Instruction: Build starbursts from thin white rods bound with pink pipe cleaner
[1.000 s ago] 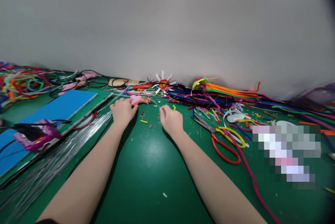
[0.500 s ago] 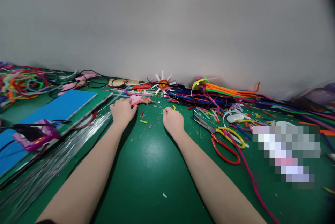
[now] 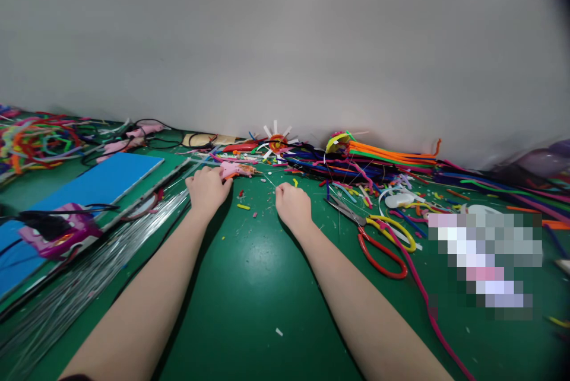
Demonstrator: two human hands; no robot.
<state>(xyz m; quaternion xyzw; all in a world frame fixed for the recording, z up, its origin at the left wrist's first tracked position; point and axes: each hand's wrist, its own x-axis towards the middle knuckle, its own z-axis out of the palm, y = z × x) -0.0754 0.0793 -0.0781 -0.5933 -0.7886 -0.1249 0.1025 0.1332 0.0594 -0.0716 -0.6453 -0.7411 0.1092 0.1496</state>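
My left hand [image 3: 205,190] is closed around a small pink hot glue gun [image 3: 233,168] whose nozzle points right. Its handle is hidden behind my fingers. My right hand [image 3: 293,203] is closed in a pinch just right of the nozzle, apart from it. A thin pale strand [image 3: 269,181] runs between the nozzle area and my right fingertips; whatever else they hold is hidden. Small scraps, including a yellow bit [image 3: 243,207], lie on the green table [image 3: 249,310] between and below my hands.
Open red-and-yellow-handled scissors [image 3: 363,222] lie to the right by a long magenta pipe cleaner [image 3: 421,286]. Several pipe cleaners [image 3: 392,152] line the white partition [image 3: 285,43]. At left are clear thin strips [image 3: 116,256], a blue board [image 3: 120,176] and a purple item [image 3: 60,229].
Both hands keep almost the same places and grips. The whole view has shifted very slightly; nothing was let go.
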